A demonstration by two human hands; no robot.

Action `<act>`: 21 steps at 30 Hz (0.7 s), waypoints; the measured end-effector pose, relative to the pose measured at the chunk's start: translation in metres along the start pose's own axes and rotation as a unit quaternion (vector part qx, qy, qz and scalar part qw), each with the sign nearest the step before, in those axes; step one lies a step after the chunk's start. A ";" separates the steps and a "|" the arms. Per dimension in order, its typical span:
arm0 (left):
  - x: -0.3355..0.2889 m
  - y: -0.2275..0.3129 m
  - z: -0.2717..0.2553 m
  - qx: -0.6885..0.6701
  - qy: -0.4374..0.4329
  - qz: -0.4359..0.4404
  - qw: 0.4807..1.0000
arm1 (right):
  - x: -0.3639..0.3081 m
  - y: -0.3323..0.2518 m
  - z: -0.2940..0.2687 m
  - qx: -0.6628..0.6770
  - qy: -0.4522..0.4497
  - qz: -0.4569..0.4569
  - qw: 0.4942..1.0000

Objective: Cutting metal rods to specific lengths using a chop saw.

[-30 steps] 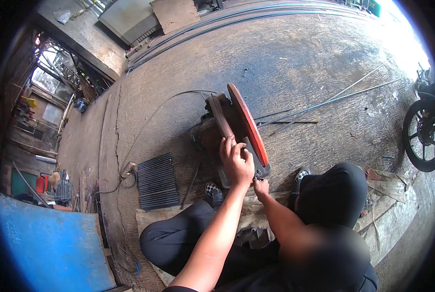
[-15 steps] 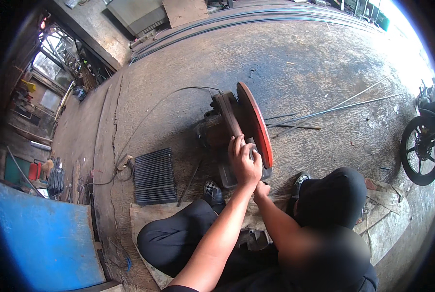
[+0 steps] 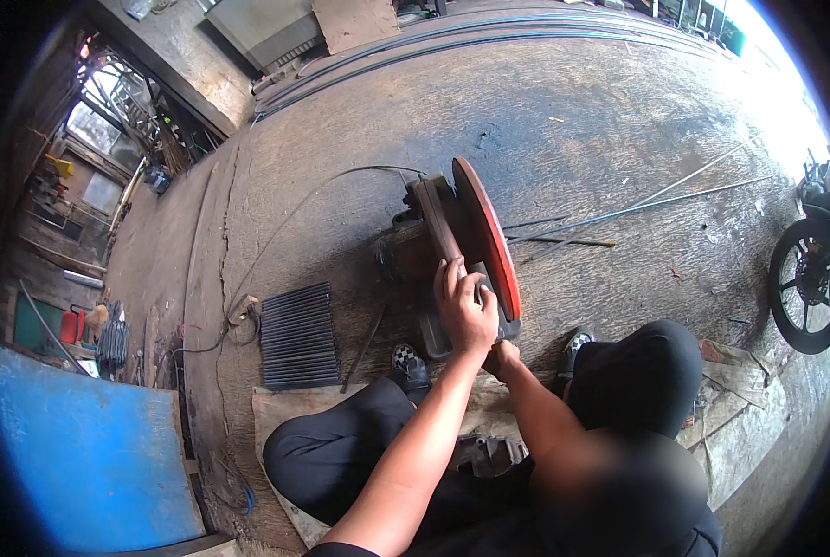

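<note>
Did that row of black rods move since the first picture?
No, the row of black rods lies in the same spot beside the floor crack.

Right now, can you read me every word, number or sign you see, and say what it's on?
No words, numbers or signs can be read here.
Blue panel: pale marks, too faint to tell if they are writing.
Machine with the red edge: no readable lettering.
Red object at the far left: too small to tell.
</note>
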State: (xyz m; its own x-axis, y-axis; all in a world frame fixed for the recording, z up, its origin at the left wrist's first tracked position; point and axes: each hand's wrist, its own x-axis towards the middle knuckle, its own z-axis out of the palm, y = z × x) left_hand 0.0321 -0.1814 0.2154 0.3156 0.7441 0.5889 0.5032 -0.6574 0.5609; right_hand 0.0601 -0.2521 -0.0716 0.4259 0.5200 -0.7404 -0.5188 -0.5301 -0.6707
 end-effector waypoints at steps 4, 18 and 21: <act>0.001 -0.003 -0.010 0.017 0.010 -0.003 1.000 | -0.004 -0.024 0.004 0.155 -0.103 0.122 0.975; 0.000 0.003 0.002 -0.004 0.002 -0.004 1.000 | -0.027 -0.021 0.010 0.234 0.055 0.081 0.967; 0.001 0.005 -0.004 0.003 -0.006 -0.010 1.000 | -0.049 -0.024 0.025 0.224 0.133 0.049 0.964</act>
State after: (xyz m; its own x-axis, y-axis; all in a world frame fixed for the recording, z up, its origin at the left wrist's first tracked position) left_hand 0.0317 -0.1842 0.2206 0.3148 0.7591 0.5698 0.5143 -0.6410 0.5697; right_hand 0.0333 -0.2485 -0.0181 0.5034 0.2606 -0.8238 -0.8084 -0.1945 -0.5555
